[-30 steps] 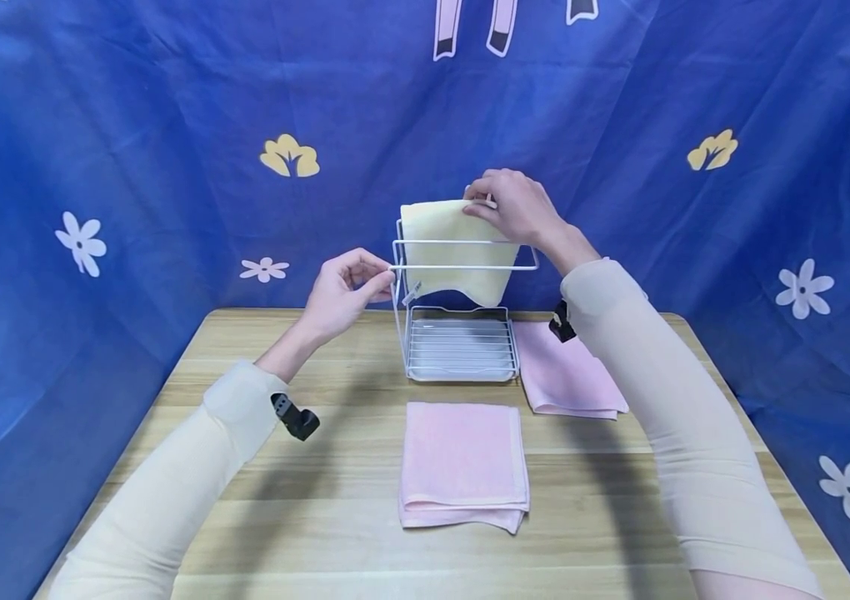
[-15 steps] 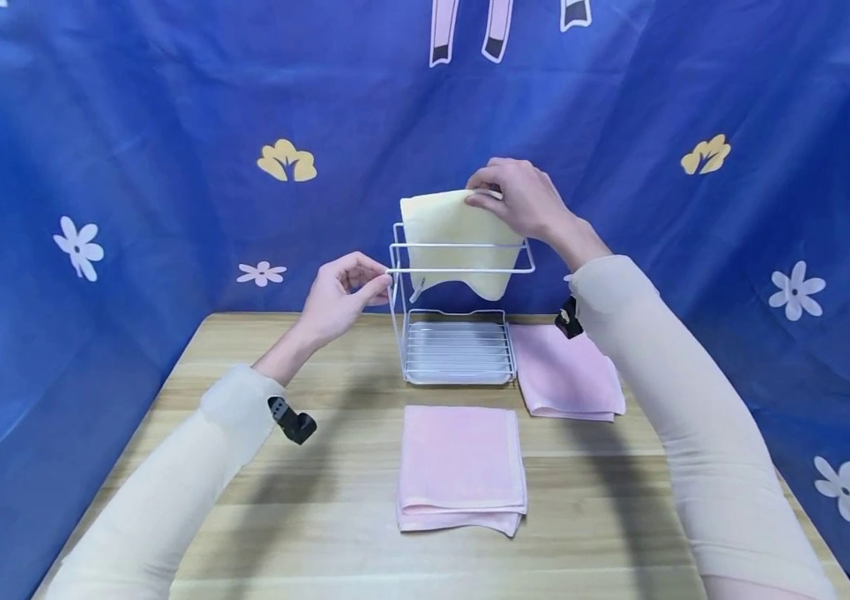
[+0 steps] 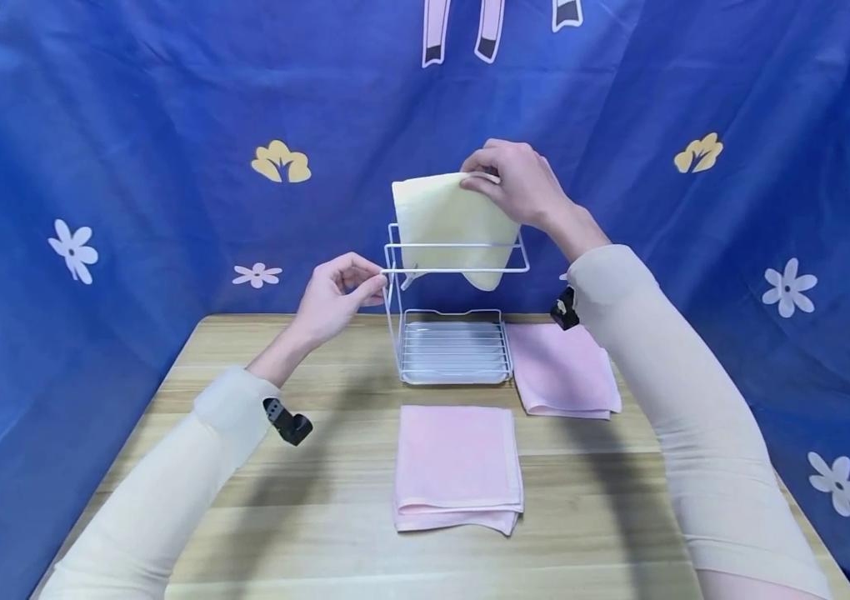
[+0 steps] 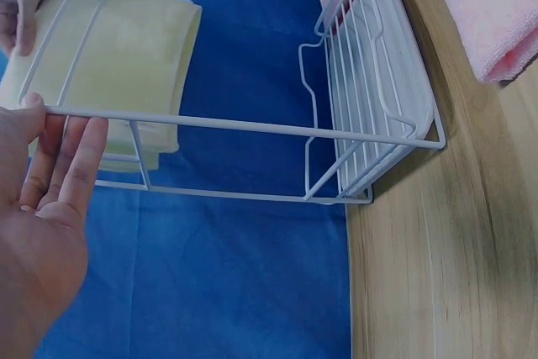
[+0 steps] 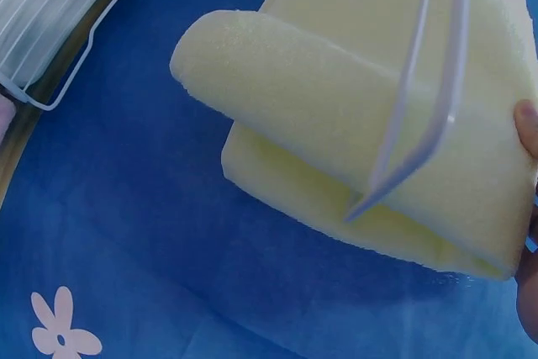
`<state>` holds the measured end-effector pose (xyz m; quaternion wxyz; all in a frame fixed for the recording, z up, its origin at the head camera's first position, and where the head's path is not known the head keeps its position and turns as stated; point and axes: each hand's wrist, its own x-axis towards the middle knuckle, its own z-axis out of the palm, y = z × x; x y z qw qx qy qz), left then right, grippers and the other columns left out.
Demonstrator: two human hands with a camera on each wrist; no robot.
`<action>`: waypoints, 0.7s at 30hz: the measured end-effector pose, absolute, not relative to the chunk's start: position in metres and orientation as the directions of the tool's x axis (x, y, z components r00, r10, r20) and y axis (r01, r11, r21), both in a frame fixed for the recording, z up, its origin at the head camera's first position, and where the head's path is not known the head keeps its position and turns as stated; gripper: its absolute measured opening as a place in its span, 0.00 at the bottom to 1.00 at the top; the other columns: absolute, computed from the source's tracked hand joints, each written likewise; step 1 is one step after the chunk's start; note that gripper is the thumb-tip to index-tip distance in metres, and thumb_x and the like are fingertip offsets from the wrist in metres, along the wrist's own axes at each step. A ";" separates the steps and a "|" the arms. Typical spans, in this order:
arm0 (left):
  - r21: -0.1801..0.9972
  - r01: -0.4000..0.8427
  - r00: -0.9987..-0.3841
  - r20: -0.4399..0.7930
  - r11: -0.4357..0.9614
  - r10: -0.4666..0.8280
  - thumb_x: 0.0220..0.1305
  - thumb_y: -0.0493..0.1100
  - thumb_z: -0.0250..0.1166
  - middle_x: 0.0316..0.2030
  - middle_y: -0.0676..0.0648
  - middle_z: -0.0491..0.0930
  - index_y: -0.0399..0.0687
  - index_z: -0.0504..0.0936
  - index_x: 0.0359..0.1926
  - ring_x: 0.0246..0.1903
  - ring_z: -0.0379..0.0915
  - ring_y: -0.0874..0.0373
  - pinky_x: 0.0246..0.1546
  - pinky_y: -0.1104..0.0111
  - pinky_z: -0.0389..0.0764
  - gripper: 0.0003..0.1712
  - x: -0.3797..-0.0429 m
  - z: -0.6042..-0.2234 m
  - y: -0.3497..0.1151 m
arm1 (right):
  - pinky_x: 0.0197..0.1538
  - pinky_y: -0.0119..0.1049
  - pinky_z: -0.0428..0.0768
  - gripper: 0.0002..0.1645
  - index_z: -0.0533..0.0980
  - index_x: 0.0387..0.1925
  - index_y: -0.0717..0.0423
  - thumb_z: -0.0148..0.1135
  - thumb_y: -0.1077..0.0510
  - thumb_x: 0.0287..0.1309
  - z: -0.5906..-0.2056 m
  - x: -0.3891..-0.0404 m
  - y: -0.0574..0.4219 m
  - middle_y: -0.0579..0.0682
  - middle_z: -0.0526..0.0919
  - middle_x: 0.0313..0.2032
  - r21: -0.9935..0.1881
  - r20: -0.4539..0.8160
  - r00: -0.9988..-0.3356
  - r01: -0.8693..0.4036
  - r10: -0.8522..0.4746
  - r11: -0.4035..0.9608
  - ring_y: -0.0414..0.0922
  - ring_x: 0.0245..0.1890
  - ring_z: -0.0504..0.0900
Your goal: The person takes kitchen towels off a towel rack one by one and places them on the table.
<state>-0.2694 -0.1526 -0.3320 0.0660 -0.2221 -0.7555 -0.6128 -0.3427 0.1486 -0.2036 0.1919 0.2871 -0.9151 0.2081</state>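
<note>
A folded pale yellow towel [image 3: 455, 208] hangs from my right hand [image 3: 518, 183], which pinches its top edge at the right. Its lower part is behind the upper bars of a white wire rack [image 3: 455, 270]; the fold hangs open underneath in the right wrist view. My left hand [image 3: 338, 292] pinches the rack's upper front bar at its left corner. In the left wrist view the thumb and fingertips [image 4: 94, 128] meet at that white bar. The rack stands upright on the table, with a white tray [image 3: 457, 377] under its bottom wires.
A folded pink towel [image 3: 458, 458] lies in front of the rack on the wood-grain table [image 3: 305, 517]. Another pink towel [image 3: 563, 367] lies just right of the rack's base. A blue patterned curtain [image 3: 170, 167] hangs closely behind the table.
My right hand has risen, lifting the yellow towel higher above the rack's upper bars. The left hand keeps its hold on the rack's corner. The head view has shifted slightly.
</note>
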 end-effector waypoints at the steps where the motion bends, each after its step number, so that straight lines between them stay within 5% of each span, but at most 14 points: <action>1: 0.898 0.414 -0.894 0.370 0.151 0.254 0.74 0.35 0.65 0.35 0.58 0.87 0.28 0.81 0.49 0.38 0.88 0.61 0.45 0.70 0.94 0.11 -0.269 -0.332 -0.152 | 0.48 0.44 0.79 0.15 0.87 0.51 0.51 0.65 0.47 0.73 -0.202 -0.342 0.149 0.52 0.87 0.46 -0.268 0.474 -0.759 -0.607 -0.446 0.748 0.49 0.44 0.81; 21: 0.898 0.416 -0.893 0.374 0.145 0.249 0.74 0.35 0.66 0.34 0.58 0.87 0.28 0.81 0.49 0.37 0.88 0.62 0.44 0.70 0.94 0.10 -0.269 -0.334 -0.152 | 0.42 0.36 0.72 0.16 0.88 0.49 0.53 0.67 0.46 0.71 -0.171 -0.328 0.156 0.53 0.87 0.44 -0.236 0.568 -0.708 -0.628 -0.420 0.741 0.47 0.41 0.78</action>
